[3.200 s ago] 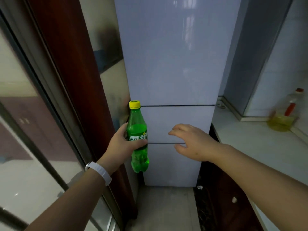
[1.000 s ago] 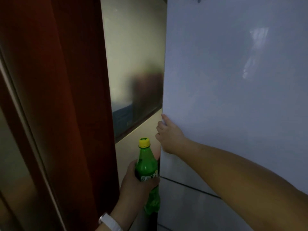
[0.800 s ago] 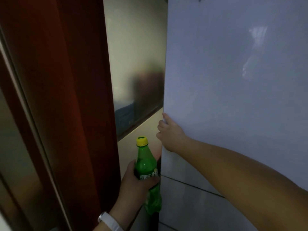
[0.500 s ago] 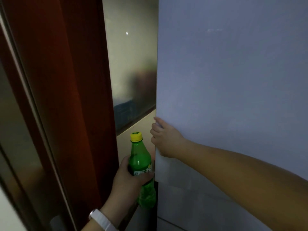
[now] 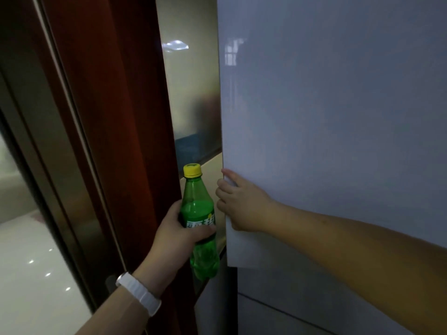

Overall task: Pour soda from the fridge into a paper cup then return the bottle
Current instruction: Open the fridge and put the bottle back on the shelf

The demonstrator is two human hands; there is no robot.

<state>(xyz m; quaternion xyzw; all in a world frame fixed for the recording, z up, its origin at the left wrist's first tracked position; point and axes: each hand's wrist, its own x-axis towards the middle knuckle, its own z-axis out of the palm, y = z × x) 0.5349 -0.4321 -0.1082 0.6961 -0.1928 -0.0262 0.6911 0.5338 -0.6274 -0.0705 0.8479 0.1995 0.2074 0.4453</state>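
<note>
left hand [image 5: 173, 234] grasps upright green plastic soda bottle [image 5: 199, 221], yellow cap on | right hand [image 5: 238, 203] curls around pale glossy fridge door [image 5: 326, 117] edge | dark red wooden door frame [image 5: 116, 117] close at left

The fridge's upper door [image 5: 338, 117] fills the right side of the view, with the lower door [image 5: 278, 315] below it. The right hand [image 5: 242, 206] reaches in from the right, its fingers hooked round the upper door's left edge, near that door's bottom. Just left of it, the left hand [image 5: 176, 234] holds the soda bottle [image 5: 199, 221] upright by its middle, cap [image 5: 192, 170] uppermost, close beside the door edge without touching the right hand. A wristband [image 5: 140, 292] sits on the left wrist below. Behind the bottle stands a wall panel [image 5: 191, 93]; left of that a door frame [image 5: 116, 141], then a glass pane [image 5: 29, 274] at the far left.
</note>
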